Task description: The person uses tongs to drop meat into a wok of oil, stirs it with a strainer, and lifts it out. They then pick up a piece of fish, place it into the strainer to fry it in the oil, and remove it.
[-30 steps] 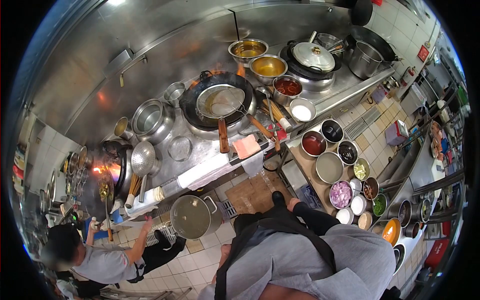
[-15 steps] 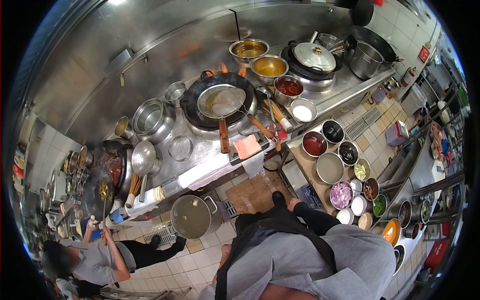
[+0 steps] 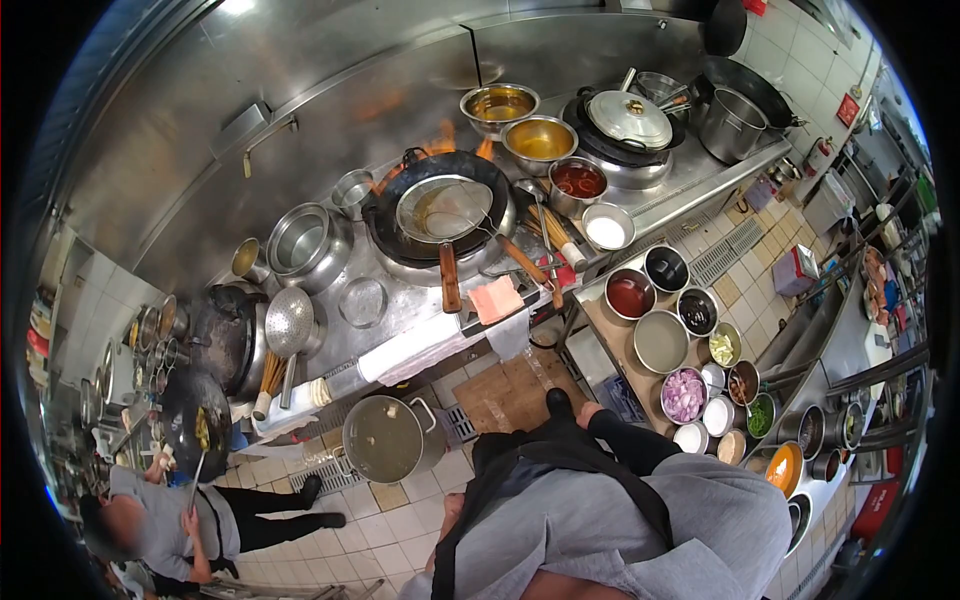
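Note:
My left hand (image 3: pixel 452 508) hangs low at my side by the black apron (image 3: pixel 495 470), its fingers mostly hidden. To its left stands a large pot of cloudy liquid (image 3: pixel 385 440). My right hand (image 3: pixel 590 412) shows as a small patch beyond a dark sleeve, near my black shoe (image 3: pixel 558 403); its fingers do not show clearly. In front of me, a round mesh strainer (image 3: pixel 430 210) with a wooden handle lies over a black wok (image 3: pixel 480 170), and flames rise behind the wok. A second wooden-handled strainer (image 3: pixel 520 255) rests across it. A pink cloth (image 3: pixel 495 299) lies on the stove's front edge.
At left, a co-worker (image 3: pixel 165 520) holds a wok (image 3: pixel 195 420) with food and a ladle. A perforated skimmer (image 3: pixel 290 322) rests near the left burner. Bowls of sauces and chopped red onion (image 3: pixel 684 394) crowd the right-hand counter. A lidded wok (image 3: pixel 630 118) stands at the back.
The co-worker has turned and drawn the wok off the burner toward the body. Flames behind the middle wok have grown. My own hands have hardly moved.

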Tool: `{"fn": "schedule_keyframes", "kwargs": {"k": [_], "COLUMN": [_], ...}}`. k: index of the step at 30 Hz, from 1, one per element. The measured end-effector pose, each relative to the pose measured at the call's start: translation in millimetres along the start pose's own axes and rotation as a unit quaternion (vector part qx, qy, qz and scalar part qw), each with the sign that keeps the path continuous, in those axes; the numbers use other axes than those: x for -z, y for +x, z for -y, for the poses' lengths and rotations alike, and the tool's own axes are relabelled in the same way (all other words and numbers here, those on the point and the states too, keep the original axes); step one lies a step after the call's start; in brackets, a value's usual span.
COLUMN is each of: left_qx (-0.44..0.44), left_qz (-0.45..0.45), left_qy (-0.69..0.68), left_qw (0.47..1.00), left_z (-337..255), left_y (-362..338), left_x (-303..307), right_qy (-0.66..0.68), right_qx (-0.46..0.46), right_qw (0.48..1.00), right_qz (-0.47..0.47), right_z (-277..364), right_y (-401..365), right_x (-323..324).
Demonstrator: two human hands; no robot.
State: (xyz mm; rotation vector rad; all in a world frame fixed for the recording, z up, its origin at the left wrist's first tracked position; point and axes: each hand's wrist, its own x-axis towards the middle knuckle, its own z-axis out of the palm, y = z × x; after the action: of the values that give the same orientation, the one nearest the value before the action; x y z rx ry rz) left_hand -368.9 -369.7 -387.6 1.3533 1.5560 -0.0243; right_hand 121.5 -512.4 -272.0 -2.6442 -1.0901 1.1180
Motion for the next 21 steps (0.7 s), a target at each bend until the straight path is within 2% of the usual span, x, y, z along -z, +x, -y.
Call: {"fn": "schedule_keyframes", "kwargs": {"k": [7, 13, 21], "left_qx": [0.0, -0.004, -0.01], "left_qz": [0.001, 0.002, 0.005], "left_qy": [0.03, 0.047, 0.065], "left_qw": [1.0, 0.999, 0.998], "left_z": [1, 0, -3], "left_y": [0, 0, 0], "left_x": [2, 2, 3], "right_qy": [-0.002, -0.005, -0.013], "right_qx": [-0.01, -0.003, -0.004], "right_qw": [1.0, 0.999, 1.0], "right_qz": [0.005, 0.046, 0.014], "right_z": [0, 7, -6], "right_y": [3, -8, 3], "right_x": [0, 17, -2]}}
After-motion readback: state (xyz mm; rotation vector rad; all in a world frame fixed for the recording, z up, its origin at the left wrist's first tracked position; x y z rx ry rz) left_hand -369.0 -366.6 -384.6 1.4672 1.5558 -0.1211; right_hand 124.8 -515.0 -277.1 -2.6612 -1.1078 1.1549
